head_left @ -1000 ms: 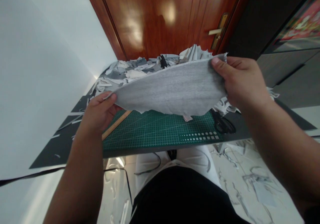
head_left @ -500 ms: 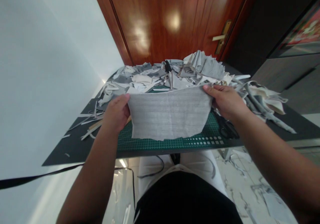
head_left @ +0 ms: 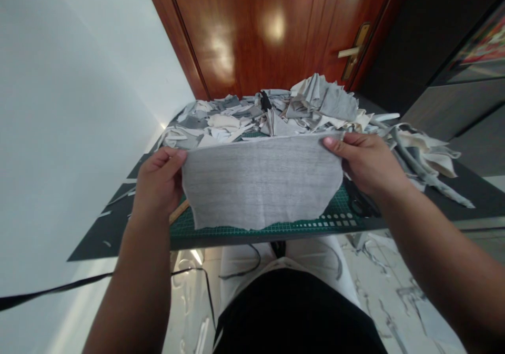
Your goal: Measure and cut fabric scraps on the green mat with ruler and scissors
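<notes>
A light grey piece of fabric [head_left: 260,183] with uneven side and lower edges is stretched between my two hands, above the green cutting mat [head_left: 221,231]. My left hand [head_left: 160,178] pinches its upper left corner between thumb and fingers. At the upper right corner my right hand [head_left: 366,159] grips it the same way, thumb on the near face. Scissors with dark handles [head_left: 361,202] lie on the mat's right side, partly behind my right hand and wrist. Most of the mat is hidden by the fabric.
Heaped fabric scraps [head_left: 229,121] run along the back of the dark table [head_left: 92,238], with more scraps [head_left: 428,154] at the right. A wooden strip [head_left: 179,211] lies left of the fabric. Behind stands a brown door [head_left: 252,33]; a black strap [head_left: 59,288] hangs at left.
My left hand has moved left and my right hand slightly right, drawing the fabric wider and flatter between them. Both hands keep hold of its corners.
</notes>
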Tool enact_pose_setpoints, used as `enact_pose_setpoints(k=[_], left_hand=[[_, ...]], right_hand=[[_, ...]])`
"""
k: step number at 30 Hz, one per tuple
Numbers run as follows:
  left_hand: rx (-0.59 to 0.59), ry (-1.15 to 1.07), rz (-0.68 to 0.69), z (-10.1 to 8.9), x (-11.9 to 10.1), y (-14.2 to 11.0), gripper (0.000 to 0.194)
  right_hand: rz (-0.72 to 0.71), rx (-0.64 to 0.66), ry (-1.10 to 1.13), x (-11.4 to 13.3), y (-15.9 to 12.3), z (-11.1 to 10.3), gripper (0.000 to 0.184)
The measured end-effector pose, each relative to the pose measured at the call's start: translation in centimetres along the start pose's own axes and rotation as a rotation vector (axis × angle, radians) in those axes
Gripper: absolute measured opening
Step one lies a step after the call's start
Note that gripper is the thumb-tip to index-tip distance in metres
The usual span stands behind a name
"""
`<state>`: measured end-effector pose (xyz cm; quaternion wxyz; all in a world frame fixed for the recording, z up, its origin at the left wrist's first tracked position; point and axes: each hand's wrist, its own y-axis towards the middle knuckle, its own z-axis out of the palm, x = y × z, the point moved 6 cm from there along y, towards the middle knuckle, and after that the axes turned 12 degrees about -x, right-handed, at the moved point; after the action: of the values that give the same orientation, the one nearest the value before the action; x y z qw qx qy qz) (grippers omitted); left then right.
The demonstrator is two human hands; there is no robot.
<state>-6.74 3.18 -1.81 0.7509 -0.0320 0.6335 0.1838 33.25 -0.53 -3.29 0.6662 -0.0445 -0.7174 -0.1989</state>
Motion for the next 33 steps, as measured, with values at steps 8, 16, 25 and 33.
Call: enact_pose_setpoints(k=[8, 16, 25, 33], left_hand=[[0.061, 0.182, -0.056, 3.6, 1.8, -2.9, 0.03], [0.296, 0.136, 0.135, 11.3, -1.7, -8.7, 0.024], [0.422, 0.219, 0.248, 10.0, -2.2, -10.4, 0.017], [0.629, 0.303, 0.366, 8.5, -1.5, -7.3, 0.028]], right_hand=[[-0.22, -0.012, -0.5, 1.3, -1.5, 4.9, 0.042], [-0.589, 0.139, -0.418, 8.1, -7.2, 11.3, 0.03], [-0.608, 0.201, -0.303, 7.5, -7.5, 9.0, 0.012], [-0.391, 0.302, -0.063, 7.8, -7.1, 6.7, 0.024]])
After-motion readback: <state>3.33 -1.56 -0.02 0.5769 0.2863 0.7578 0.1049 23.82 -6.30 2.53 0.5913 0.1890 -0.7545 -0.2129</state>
